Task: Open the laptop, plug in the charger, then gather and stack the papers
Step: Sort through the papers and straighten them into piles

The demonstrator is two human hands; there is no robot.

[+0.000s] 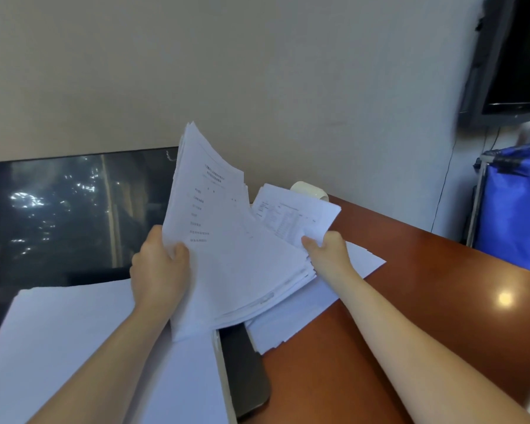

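While left hand (159, 270) grips paper sheaf (227, 255), right hand (329, 252) pinches sheet (300, 212)

White paper sheaf (227, 240) tilted, laptop (58, 215) open

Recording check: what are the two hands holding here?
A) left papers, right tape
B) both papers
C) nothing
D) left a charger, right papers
B: the left hand grips a raised bundle of papers, and the right hand pinches another printed sheet.

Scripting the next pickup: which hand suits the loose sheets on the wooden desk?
Right, probably. The right hand hangs just above those sheets and pinches only a few pages; the left hand grips the thick bundle.
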